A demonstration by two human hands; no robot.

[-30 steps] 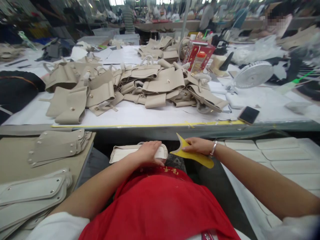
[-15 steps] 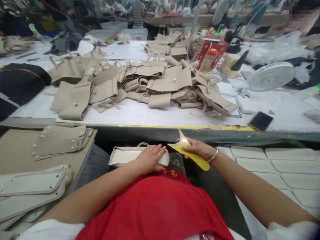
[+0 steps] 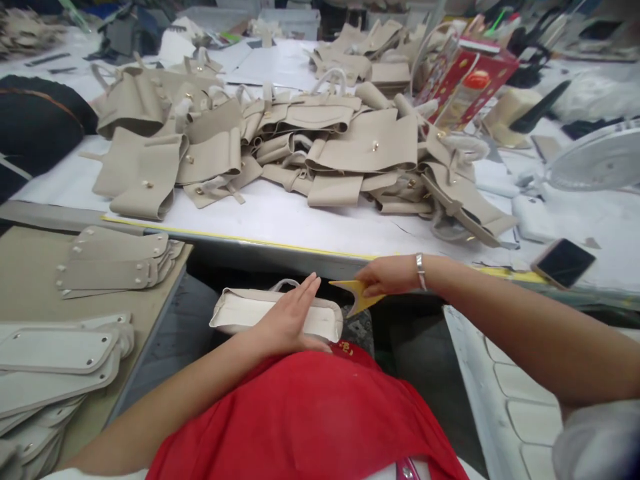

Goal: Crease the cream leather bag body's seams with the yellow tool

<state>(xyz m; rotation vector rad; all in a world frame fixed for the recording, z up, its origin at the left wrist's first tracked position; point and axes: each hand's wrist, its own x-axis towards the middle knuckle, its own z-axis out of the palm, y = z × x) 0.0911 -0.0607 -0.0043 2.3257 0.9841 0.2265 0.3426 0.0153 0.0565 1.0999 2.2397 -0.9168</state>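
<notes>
A cream handbag piece (image 3: pixel 240 312) lies on my lap, below the edge of the white table (image 3: pixel 280 223). My left hand (image 3: pixel 290 317) rests flat on it, fingers straight and together. Just to its right, my right hand (image 3: pixel 387 275) pinches a flat yellow plastic scraper (image 3: pixel 356 295) whose point faces the bag. A silver bracelet sits on that wrist.
A heap of beige bag parts (image 3: pixel 300 143) covers the table's middle. A red box (image 3: pixel 465 80) and a white fan (image 3: pixel 597 157) stand at the right, a black phone (image 3: pixel 563 261) near the edge. Stacked beige and white panels (image 3: pixel 107 263) lie on a board at my left; white padded pieces (image 3: pixel 520 413) at my right.
My right hand has lifted and turned, bringing the yellow scraper closer to the bag's right end. My left hand has flattened on the bag. The view has tilted downward.
</notes>
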